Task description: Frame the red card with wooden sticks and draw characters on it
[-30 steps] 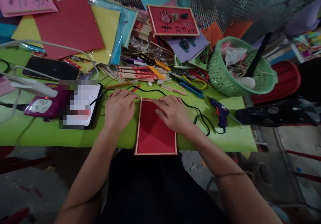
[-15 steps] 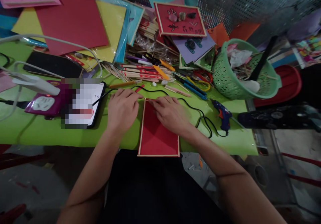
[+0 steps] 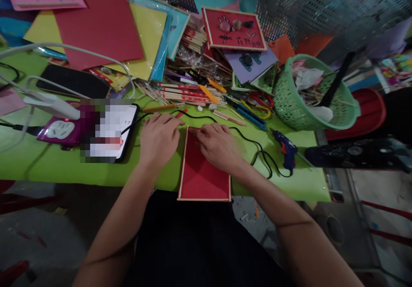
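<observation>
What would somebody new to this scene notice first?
Probably the red card edged with pale sticks, at the table's near edge, with the right hand over its upper part and the left hand beside its upper left corner. Next might come the green basket of scraps at the right, and the large red sheet lying over yellow ones at the upper left.
</observation>
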Available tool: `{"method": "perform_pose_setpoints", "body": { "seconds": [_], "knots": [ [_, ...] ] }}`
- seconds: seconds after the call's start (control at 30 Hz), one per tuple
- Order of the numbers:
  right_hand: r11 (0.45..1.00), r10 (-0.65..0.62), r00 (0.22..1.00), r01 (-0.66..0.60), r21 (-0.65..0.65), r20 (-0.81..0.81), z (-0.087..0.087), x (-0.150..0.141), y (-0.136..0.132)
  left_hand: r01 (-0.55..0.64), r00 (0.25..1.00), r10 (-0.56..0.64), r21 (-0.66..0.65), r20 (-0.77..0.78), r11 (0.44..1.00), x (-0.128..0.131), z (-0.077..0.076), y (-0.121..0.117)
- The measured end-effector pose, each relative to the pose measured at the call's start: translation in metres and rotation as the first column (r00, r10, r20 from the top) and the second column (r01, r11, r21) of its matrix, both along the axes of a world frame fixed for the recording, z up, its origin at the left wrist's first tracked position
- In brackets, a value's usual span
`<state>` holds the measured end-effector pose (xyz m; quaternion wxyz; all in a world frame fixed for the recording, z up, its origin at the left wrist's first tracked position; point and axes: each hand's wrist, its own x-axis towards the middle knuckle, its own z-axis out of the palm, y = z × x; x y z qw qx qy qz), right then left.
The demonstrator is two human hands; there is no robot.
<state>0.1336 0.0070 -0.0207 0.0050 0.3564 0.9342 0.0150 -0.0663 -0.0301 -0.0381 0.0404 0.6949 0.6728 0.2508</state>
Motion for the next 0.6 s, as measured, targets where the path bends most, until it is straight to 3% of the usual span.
{"method": "perform_pose_setpoints", "body": {
  "seconds": [0.17, 0.27, 0.43, 0.6],
  "knots": [
    [1.000, -0.010, 1.000, 0.010, -0.002, -0.012, -0.003, 0.000, -0.001, 0.011, 1.000, -0.011, -0.025, 0.001, 1.000, 0.001, 0.001, 0.001],
    [1.000, -0.013, 0.995, 0.010, -0.030, -0.096, -0.003, 0.009, 0.001, 0.020, 1.000, -0.020, -0.019, -0.015, 1.000, 0.001, 0.000, 0.001],
    [0.995, -0.103, 0.956, 0.101, -0.021, -0.274, -0.001, 0.043, 0.007, 0.105, 0.993, -0.105, -0.004, -0.045, 0.994, 0.001, -0.002, 0.002],
    [0.982, -0.186, 0.943, 0.181, -0.043, -0.276, -0.007, 0.075, -0.001, 0.201, 0.977, -0.201, -0.006, -0.065, 0.980, 0.001, -0.003, 0.002]
  ]
}}
